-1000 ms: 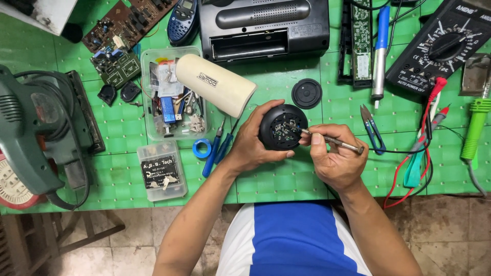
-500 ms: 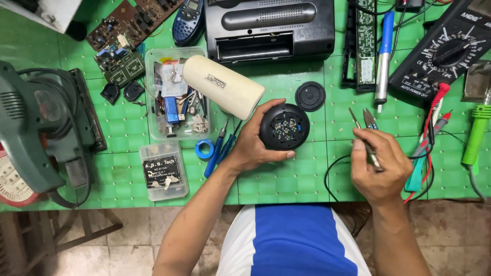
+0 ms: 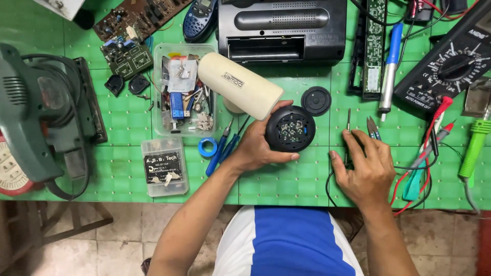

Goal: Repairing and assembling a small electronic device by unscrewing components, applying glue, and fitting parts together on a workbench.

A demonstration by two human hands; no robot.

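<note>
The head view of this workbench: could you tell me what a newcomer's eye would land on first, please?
Probably the round black part gripped in the left hand at the middle of the green mat. Behind it lies a cream cylinder, beside a clear box of small parts. The right hand rests flat on the mat among black wires, near a thin tool.

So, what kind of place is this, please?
Most likely a small electronics repair bench. The green gridded cutting mat is crowded with bare brown circuit boards, a black multimeter with red probes, and a clear plastic tray of small parts. The left hand holds a round black speaker part.
</note>
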